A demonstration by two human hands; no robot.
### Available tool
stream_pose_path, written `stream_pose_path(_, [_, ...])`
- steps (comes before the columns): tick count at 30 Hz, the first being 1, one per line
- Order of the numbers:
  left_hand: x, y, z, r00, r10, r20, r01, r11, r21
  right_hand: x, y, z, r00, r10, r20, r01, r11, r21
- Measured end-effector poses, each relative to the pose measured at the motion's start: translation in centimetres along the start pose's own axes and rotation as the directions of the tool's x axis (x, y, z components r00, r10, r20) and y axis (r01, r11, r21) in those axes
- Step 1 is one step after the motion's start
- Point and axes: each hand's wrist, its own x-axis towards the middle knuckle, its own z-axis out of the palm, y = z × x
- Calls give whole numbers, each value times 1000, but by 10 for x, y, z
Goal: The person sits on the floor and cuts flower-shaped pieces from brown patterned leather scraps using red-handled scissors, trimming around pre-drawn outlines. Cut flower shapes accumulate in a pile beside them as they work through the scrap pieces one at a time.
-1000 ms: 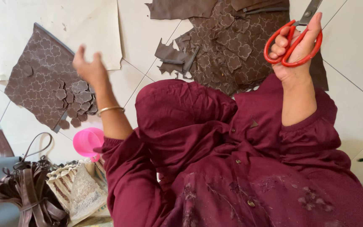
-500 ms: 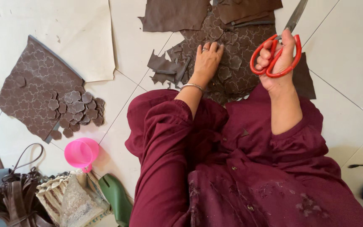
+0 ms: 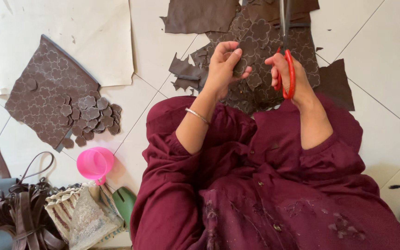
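My left hand (image 3: 223, 65) pinches the edge of a brown leather sheet (image 3: 260, 41) marked with flower outlines, lifting it in front of me. My right hand (image 3: 289, 78) grips red-handled scissors (image 3: 287, 55), blades pointing away over the same sheet. Both hands are close together above my maroon-clad lap. The sheet's lower part lies hidden behind my hands and knees.
On the left a second patterned leather piece (image 3: 47, 92) carries a heap of cut flower shapes (image 3: 91, 115). A pink cup (image 3: 94, 163), a green object (image 3: 126, 203), leather straps (image 3: 19, 213) and a woven bundle (image 3: 82, 217) lie at lower left. Leather scraps (image 3: 186, 74) and white paper (image 3: 47, 32) cover the tiled floor.
My left hand swung from the left side over to the leather sheet and took hold of its edge. The scissors came down closer to the sheet.
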Motion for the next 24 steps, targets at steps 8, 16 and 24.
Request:
stream_pose_path(8, [-5,-9,-25,969,247,-9,-243,945,-219,-13,22,0,946,-88,311,192,927,-323])
stream_pose_path(16, [1,-22,-35,937,324,129,-319,946,-63,-14,30,0,912,-114,395,268,894,-360])
stream_pose_path(24, [1,-26,-29,934,342,102,-343,939,-11,-15,34,-3,880,-183,439,336,892,-302])
